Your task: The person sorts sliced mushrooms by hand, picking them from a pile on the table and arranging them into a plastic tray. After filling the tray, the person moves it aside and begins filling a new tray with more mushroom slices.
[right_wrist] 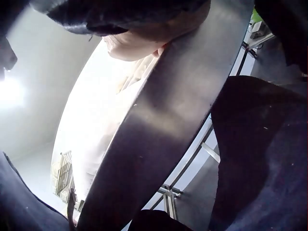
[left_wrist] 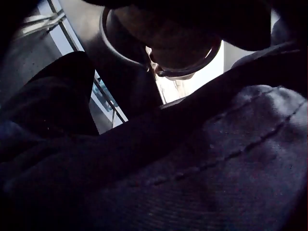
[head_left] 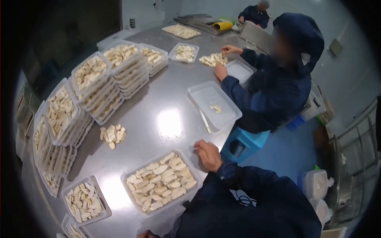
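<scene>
My right hand (head_left: 209, 155) rests at the metal table's near edge, fingers loosely curled and nothing visible in them. Beside it lies a shallow plastic tray (head_left: 126, 183) covered with rows of pale mushroom slices (head_left: 162, 180). In the right wrist view that hand (right_wrist: 144, 41) shows over the table rim, its fingers mostly hidden. Only a sliver of my left hand (head_left: 146, 235) enters the head view at the bottom, below the tray. Dark shadow covers it in the left wrist view, so I cannot tell how its fingers lie.
Stacked trays of slices (head_left: 89, 73) line the far left side. A loose pile of slices (head_left: 113, 136) lies on the table (head_left: 149, 137). Another tray (head_left: 190, 89) holds a few pieces, with tweezers (head_left: 204, 119) along its side. A second person (head_left: 274, 75) works at another pile.
</scene>
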